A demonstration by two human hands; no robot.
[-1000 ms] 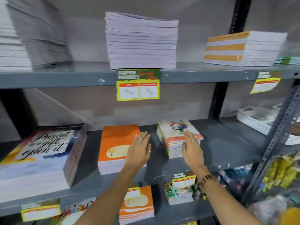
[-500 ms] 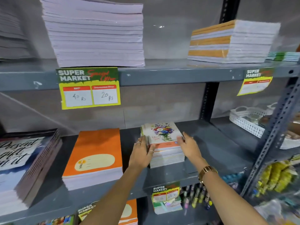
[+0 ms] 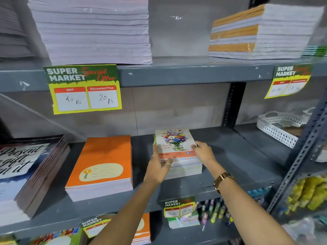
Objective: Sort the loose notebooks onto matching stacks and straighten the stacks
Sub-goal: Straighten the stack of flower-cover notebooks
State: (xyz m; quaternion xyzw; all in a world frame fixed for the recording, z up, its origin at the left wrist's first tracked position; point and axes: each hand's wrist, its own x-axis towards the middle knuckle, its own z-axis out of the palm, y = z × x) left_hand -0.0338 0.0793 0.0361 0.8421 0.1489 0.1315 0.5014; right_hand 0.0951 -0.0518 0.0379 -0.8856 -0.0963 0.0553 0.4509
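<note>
A small stack of flower-cover notebooks (image 3: 174, 142) stands in the middle of the grey middle shelf (image 3: 238, 156). My left hand (image 3: 158, 167) grips the stack's left side, thumb lying on the top cover. My right hand (image 3: 203, 152) presses against its right side, thumb at the top edge. To the left sits a squared stack of orange notebooks (image 3: 104, 161). Further left is a taller stack with a "Present is a gift" cover (image 3: 26, 165), partly cut off by the frame edge.
The upper shelf holds a tall white-edged stack (image 3: 95, 30) and an orange-spined stack (image 3: 261, 32). A price label (image 3: 83, 89) hangs from that shelf's lip. A white perforated basket (image 3: 277, 128) sits at the right behind a slotted upright (image 3: 300, 156). Notebooks and pens lie below.
Both hands have moved from resting on top of the stacks to clamping the flower stack's two sides. The view has moved closer and shifted right.
</note>
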